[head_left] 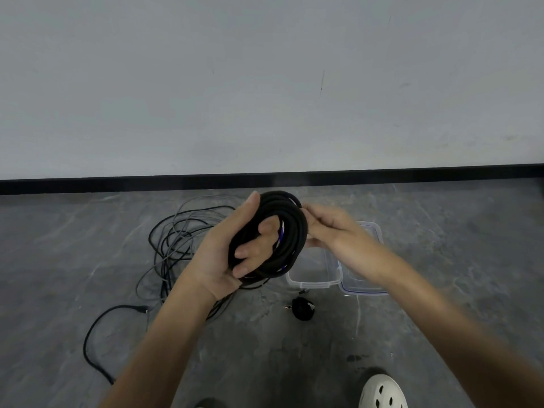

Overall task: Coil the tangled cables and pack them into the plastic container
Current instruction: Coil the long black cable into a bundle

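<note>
Black cable wound into a coil [294, 228] sits in the left grip [219, 254], fingers curled through its middle and thumb over the rim. The right grip [332, 231] pinches the coil's right edge. Below them on the floor [441, 260] stands the clear container [312, 286], its lid [365, 290] beside it. The tangled cables [182, 231] lie to the left.

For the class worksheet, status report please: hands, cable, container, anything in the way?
Left hand grips black coil; right hand pinches its edge. Container open on floor, lid beside. Tangle lies uncoiled, clear of container.
</note>
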Motion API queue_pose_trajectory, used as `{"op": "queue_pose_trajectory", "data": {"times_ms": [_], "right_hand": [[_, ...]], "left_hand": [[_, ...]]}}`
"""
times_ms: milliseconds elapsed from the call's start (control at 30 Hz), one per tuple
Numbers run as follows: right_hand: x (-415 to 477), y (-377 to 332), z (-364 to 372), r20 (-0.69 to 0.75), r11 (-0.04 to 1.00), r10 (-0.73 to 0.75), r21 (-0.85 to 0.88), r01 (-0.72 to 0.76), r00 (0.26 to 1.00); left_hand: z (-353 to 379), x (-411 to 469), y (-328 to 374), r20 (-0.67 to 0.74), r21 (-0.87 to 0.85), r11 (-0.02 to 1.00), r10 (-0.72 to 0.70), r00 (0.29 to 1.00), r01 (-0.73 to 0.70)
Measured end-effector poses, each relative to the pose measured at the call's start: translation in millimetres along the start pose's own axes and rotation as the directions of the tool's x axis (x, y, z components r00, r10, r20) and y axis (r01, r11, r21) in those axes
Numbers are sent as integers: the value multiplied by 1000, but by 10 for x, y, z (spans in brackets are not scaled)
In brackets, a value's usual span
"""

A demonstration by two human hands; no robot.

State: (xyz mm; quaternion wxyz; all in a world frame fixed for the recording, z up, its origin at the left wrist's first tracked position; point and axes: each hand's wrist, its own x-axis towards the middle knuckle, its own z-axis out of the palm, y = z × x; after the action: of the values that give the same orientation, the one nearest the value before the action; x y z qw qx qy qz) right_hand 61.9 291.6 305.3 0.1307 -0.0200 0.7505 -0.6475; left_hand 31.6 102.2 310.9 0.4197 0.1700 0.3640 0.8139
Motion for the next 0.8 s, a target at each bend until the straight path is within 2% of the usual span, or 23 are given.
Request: {"op": "queue_pose_trajectory", "data": {"times_ms": [67,133,233,333,433,500,600,700,800], "right_hand": [[11,39,56,17,998,54,15,-54,998],[15,82,97,39,989,110,100,-113,993],[24,74,136,49,978,122,164,-128,991],[15,45,146,-8,994,108,26,-107,994],[3,10,148,-51,993,72,-91,-76,996],[-7,-8,214,-16,994,86,-61,-87,996],[-39,5,317,74,984,134,110,-141,988],[-70,-5,360,148,990,143,-4,-144,979],[-81,3,394,109,988,120,-113,-108,987]], "left_hand": [[-10,-10,11,-14,-38,999,35,999,-35],[-7,-9,18,-30,-70,996,55,998,-57],[5,7,15,-105,-63,993,96,990,-103],[1,22,27,-185,-131,975,151,971,-177],[3,36,27,-204,-187,956,189,961,-227],[23,54,4,-205,-181,954,200,958,-238],[47,87,-24,-227,-202,944,214,950,-261],[26,80,-4,-275,-201,929,250,928,-309],[21,83,-21,-321,-174,920,284,903,-351]]}}
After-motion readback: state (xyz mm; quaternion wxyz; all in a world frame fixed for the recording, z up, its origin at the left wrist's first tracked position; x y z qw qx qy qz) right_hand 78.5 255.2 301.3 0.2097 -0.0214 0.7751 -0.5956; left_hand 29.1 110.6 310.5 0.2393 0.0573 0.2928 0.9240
